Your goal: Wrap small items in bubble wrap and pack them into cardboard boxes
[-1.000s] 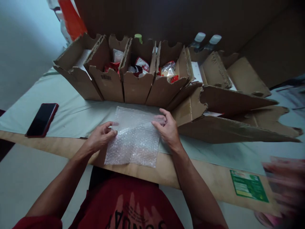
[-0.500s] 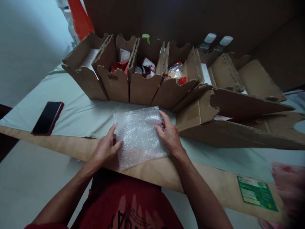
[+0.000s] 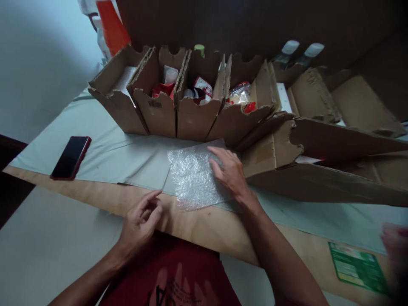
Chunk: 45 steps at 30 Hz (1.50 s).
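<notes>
A clear sheet of bubble wrap (image 3: pixel 196 180) lies on the pale green cloth near the table's front edge. My right hand (image 3: pixel 229 172) rests over its right side, fingers stretched out and thumb apart; what lies beneath the palm is hidden. To the left of the wrap, my left hand (image 3: pixel 143 216) hovers by the wooden edge, empty, its fingers loosely curved with a gap to the thumb.
Several cardboard bins (image 3: pixel 159 114) holding packets line the back. A larger cardboard box (image 3: pixel 283 182) lies at the right. A phone (image 3: pixel 70 157) is on the left, a green printed card (image 3: pixel 357 265) at the front right, beside another person's blurred hand (image 3: pixel 395 242).
My left hand has let go of the bubble wrap and drawn back toward me. The wrap now lies flatter and farther from the front edge, with my right hand over it.
</notes>
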Available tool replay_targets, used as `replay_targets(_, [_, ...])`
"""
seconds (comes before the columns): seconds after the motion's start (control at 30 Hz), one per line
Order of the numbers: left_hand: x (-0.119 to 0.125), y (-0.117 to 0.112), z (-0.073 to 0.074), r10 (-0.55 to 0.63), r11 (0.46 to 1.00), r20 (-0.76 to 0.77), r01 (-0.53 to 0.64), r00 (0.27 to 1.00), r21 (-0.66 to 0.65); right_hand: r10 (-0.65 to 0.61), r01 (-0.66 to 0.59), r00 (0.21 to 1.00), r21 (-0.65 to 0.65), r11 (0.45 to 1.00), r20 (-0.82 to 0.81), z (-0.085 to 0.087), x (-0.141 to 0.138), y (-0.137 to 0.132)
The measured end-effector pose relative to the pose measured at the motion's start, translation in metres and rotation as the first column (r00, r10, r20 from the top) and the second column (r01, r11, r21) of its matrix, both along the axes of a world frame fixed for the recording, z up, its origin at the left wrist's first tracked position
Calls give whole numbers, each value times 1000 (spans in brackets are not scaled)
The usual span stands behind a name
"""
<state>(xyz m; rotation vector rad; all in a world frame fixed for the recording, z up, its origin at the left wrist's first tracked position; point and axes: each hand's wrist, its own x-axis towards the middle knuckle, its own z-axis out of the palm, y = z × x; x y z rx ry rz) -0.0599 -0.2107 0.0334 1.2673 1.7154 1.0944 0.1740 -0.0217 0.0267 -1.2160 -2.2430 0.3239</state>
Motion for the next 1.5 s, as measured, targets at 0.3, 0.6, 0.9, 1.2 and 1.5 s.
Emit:
replay_targets(0.3, [9,99,-23,-328,858,-715,511,617,47,-44,45,958,3,999,283,-25,43,-61])
replay_targets(0.6, [-23,126,-14,-406,811,-776,581,483,-62,45,-26,978,-98,995,201,-7,43,-104])
replay_targets(0.9, [15,122,-13,-523,660,-770,745,366,-95,-5,25,960,-67,997,279,-13,29,-63])
replay_targets(1.2, [10,132,-23,-604,597,-736,785,305,-165,-96,88,993,119,989,62,-3,69,-87])
replay_targets(1.5, [26,113,-18,-454,653,-762,755,461,67,-670,726,683,375,577,-292,63,201,-126])
